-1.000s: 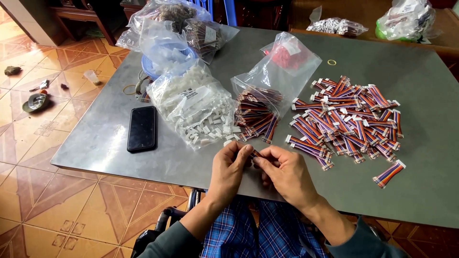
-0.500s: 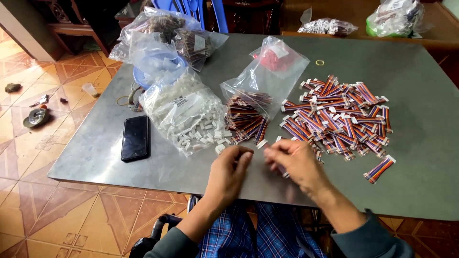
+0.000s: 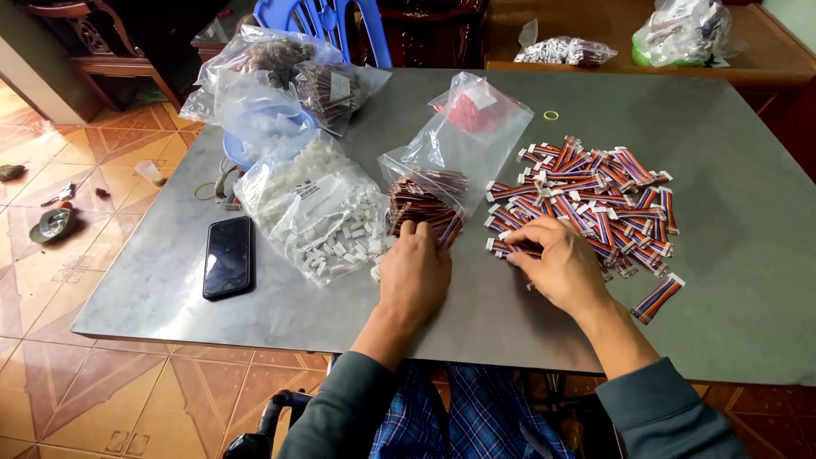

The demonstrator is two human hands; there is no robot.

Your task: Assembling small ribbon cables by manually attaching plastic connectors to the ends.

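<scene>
Left hand fingers in bag of wires; right hand pinching striped cable off pile; cables likely light, floppy; best gripped by white plug ends.

Black phone, yellow rubber band

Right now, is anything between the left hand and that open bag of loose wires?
Nothing visible. The left hand already rests at the mouth of the open bag of wires, fingertips touching the wire ends.
</scene>
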